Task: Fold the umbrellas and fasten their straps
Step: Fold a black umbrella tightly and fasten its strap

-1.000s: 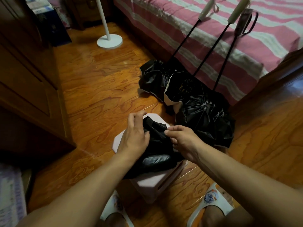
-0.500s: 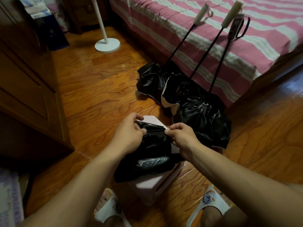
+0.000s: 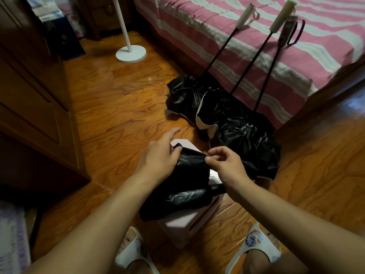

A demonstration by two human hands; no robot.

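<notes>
Left hand (image 3: pixel 158 155) and right hand (image 3: pixel 227 165) both grip the crumpled black fabric umbrella (image 3: pixel 181 186) lying on a pale pink plastic stool (image 3: pixel 185 224).

The left hand's thumb and lower fingers curl into the canopy's top edge while its index finger points straight out; the right hand pinches the same edge between thumb and bent fingers. The fabric between them is bunched and glossy, draping toward the person. Beyond the right hand, three unfolded black umbrellas (image 3: pixel 233 123) sit on the wooden floor (image 3: pixel 118 107), shafts leaning on a pink-striped bed (image 3: pixel 237 46).
</notes>
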